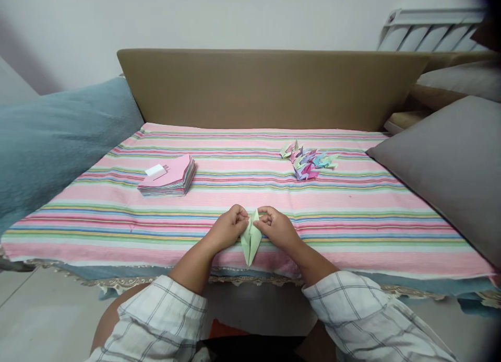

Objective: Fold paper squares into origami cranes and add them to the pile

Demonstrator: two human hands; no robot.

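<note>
A pale green folded paper, long and diamond-shaped with a point toward me, is held between both hands near the front edge of the striped cloth. My left hand pinches its upper left edge with thumb and fingers. On the opposite side, my right hand grips the upper right edge, fingertips close to the top point. A slit runs down the middle of the lower part. The fingertips partly hide the paper's upper sides.
Pink-topped stacked paper bears a small white item at the left. Several colourful folded paper pieces lie back right. A blue cushion and grey pillow flank the striped cloth; a brown backrest stands behind.
</note>
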